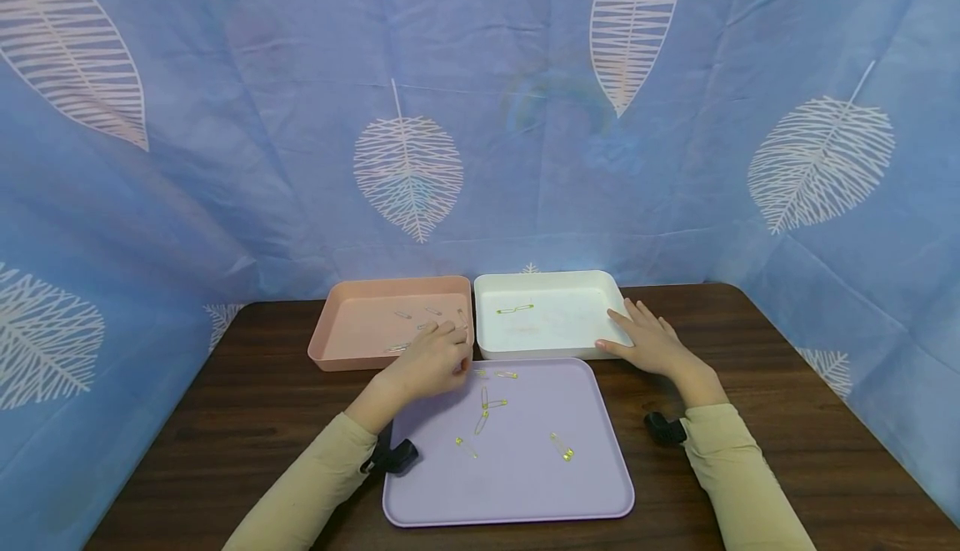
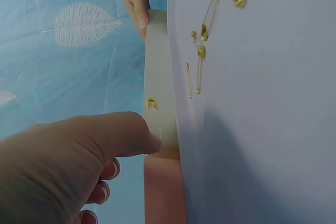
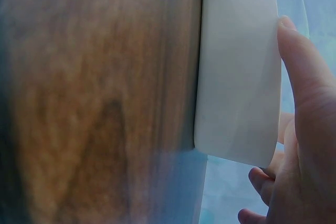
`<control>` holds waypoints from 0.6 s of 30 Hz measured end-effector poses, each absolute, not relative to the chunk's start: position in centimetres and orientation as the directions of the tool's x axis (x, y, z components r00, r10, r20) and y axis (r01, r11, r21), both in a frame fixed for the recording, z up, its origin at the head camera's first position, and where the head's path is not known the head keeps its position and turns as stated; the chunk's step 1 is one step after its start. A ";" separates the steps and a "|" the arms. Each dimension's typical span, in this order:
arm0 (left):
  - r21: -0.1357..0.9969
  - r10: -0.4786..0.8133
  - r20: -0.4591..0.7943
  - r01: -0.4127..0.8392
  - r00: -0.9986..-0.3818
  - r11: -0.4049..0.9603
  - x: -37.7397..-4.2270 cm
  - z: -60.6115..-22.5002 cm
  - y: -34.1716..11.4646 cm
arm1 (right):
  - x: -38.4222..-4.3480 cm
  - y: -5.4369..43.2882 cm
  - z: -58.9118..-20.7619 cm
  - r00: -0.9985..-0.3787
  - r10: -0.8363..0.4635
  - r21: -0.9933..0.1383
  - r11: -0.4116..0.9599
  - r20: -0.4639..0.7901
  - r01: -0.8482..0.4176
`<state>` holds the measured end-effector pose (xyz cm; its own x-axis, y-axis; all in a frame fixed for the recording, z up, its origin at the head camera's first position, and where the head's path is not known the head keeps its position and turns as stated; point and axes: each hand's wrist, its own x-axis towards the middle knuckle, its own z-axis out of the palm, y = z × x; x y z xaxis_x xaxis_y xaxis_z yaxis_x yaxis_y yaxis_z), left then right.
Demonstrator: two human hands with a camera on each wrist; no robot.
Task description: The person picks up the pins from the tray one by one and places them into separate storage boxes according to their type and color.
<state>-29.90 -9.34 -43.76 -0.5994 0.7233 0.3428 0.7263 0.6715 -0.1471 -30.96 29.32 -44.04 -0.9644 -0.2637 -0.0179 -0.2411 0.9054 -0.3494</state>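
Note:
My left hand [image 1: 438, 361] is over the front right corner of the pink tray [image 1: 324, 343], near the back edge of the lilac tray [image 1: 510, 501]. It pinches a gold safety pin [image 2: 153, 104] at the thumb tip, the pin's head sticking out to the right. Several gold safety pins [image 1: 495, 403] lie scattered on the lilac tray. My right hand [image 1: 651, 343] rests on the right front corner of the white tray [image 1: 551, 349], fingers spread and thumb at the front rim [image 3: 280, 51]. Gold safety pins [image 1: 515, 309] lie inside the white tray.
Several silver safety pins [image 1: 399, 347] lie in the pink tray. Pink and white trays stand side by side at the back of the dark wooden table [image 1: 255, 418], the lilac tray in front. A blue leaf-patterned curtain [image 1: 510, 176] hangs behind.

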 end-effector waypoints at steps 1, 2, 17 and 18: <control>-0.143 0.722 0.340 0.725 -0.603 0.673 -30.0 -43.6 -9.3 | -31.0 29.3 -44.0 -0.964 -0.265 -0.347 0.906 -0.018 -0.242; -0.139 0.719 0.336 0.723 -0.608 0.676 -30.0 -43.5 -9.3 | -30.9 29.3 -44.0 -0.964 -0.265 -0.346 0.906 -0.016 -0.244; -0.101 0.691 0.379 0.714 -0.616 0.692 -31.4 -41.8 -8.6 | -31.0 29.3 -44.0 -0.964 -0.263 -0.337 0.910 -0.022 -0.241; -0.096 0.690 0.379 0.715 -0.617 0.693 -31.5 -41.7 -8.5 | -31.0 29.3 -44.1 -0.964 -0.264 -0.339 0.910 -0.026 -0.240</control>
<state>-31.54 -8.51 -41.69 -0.6170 0.6896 0.3791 0.7150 0.6925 -0.0960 -31.05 29.32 -44.06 -0.9642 -0.2638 -0.0265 -0.2396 0.9098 -0.3390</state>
